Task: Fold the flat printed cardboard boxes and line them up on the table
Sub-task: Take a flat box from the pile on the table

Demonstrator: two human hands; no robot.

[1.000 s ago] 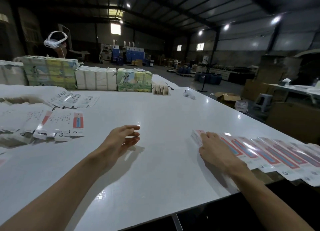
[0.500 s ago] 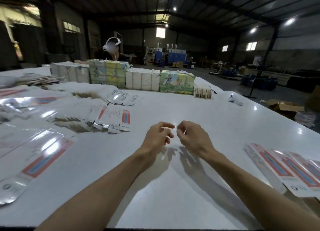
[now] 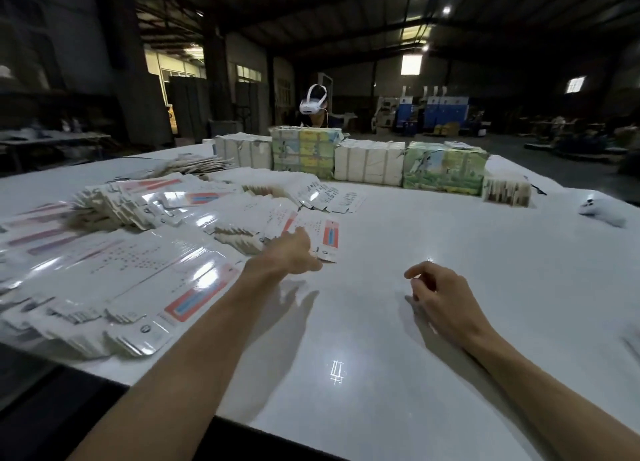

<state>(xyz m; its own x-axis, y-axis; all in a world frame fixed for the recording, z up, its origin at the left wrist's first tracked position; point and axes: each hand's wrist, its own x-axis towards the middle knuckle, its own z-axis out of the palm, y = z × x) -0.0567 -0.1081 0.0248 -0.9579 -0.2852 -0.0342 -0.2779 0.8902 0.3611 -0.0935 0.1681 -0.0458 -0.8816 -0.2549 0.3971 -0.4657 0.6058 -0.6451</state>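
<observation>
The left hand [image 3: 292, 253] is extended forward and to the left over the white worktop [image 3: 433, 322], its fingers resting on the near edge of a flat printed box [image 3: 327, 234] that carries a red and blue panel; whether the grip has closed on that box or only touches it cannot be told, since the fingertips are hidden behind the hand. That box lies at the right-hand end of a fanned heap of flat boxes [image 3: 242, 225] spread across the left half of the worktop. A second, larger stack of flat boxes [image 3: 138, 287] sits at the near left edge, glossy and partly blurred, with red and blue panels facing up. The right hand [image 3: 440, 299] hovers just above bare worktop, well apart from the boxes, fingers loosely curled with the index finger extended, grip narrow and holding nothing. Along the far side of the worktop stands a row of wrapped bundles [image 3: 370, 164], some white and some printed in green and yellow. A small slatted stack [image 3: 507, 190] sits at the right end of that row, and a small white object [image 3: 602, 211], too blurred to identify, lies near the right edge. Behind the bundles a second person wears a white headset [image 3: 313, 102].
</observation>
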